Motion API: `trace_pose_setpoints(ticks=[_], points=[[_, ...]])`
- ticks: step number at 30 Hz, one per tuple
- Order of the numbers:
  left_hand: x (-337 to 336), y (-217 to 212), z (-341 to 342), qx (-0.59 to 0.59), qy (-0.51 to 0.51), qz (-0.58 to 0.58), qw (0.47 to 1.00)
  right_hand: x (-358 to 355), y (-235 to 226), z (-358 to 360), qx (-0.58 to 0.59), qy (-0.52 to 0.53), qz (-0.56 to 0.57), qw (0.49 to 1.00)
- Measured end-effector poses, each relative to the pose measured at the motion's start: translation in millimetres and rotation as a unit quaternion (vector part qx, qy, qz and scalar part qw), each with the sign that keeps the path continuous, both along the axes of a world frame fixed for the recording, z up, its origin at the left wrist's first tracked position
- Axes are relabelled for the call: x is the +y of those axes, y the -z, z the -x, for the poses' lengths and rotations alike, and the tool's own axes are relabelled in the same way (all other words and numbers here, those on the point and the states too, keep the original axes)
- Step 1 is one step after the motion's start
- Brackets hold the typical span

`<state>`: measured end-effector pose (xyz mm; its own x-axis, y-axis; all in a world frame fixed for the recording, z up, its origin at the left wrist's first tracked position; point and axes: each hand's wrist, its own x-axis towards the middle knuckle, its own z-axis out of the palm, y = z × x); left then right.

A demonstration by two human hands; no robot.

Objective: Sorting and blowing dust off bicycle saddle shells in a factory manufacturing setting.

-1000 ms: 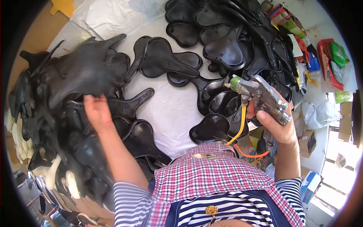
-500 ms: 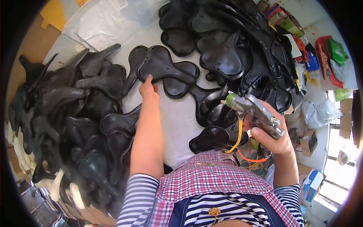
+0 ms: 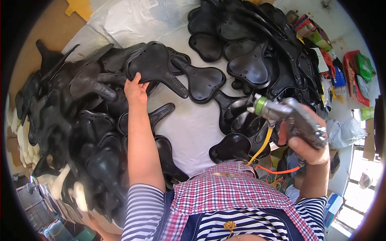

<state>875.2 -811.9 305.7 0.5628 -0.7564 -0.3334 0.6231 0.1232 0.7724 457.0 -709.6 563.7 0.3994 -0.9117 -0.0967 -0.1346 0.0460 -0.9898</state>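
Observation:
My left hand (image 3: 137, 92) grips the rim of a black bicycle saddle shell (image 3: 149, 61), the thumb on its upper face. The shell's wide end points away from me, and its narrow nose slants down to the right. Beside that nose, another saddle shell (image 3: 206, 83) lies on the pale sheet (image 3: 183, 130). My right hand (image 3: 311, 150) is wrapped round a metal spray gun (image 3: 291, 114) with a green ring near its nozzle, which faces left. A yellow hose (image 3: 263, 146) runs down from the gun. My right fingers are partly hidden behind it.
A big heap of black saddle shells (image 3: 96, 154) covers the left side, and another pile (image 3: 247, 66) stands at the far right. Cream-coloured pieces (image 3: 60, 188) lie at the lower left. Against the right wall are a red tray (image 3: 356, 76) and plastic bags (image 3: 345, 132).
My left hand has moved left with the saddle shell toward the left heap, showing more of the shell beside it. The spray gun has shifted right and looks blurred. The whole view has turned slightly.

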Motion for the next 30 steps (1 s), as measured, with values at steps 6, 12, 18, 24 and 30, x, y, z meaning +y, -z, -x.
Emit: trace_pose_setpoints(ticks=[6, 12, 18, 24, 30], points=[[23.3, 0.3, -11.1, 0.017, -0.061, -0.055, 0.996, 12.2, -10.3, 4.8, -0.04, -0.009, -0.011, 0.999], [41.8, -41.8, -64.3, 0.073, -0.152, 0.232, 0.958, 11.2, 2.5, 17.6, 0.053, -0.028, 0.01, 0.998], [-9.5, 29.0, 46.5, -0.185, 0.163, -0.147, 0.958, 0.0, 8.8, 28.9, 0.013, 0.016, 0.01, 1.0], [-39.8, 81.2, 145.4, -0.409, 0.303, -0.257, 0.821, -0.8, 11.8, 27.2, 0.08, 0.012, 0.008, 0.997], [-25.4, 30.2, 83.5, -0.121, 0.255, -0.103, 0.954, -7.1, 16.4, 42.5, 0.062, -0.019, -0.018, 0.998]])
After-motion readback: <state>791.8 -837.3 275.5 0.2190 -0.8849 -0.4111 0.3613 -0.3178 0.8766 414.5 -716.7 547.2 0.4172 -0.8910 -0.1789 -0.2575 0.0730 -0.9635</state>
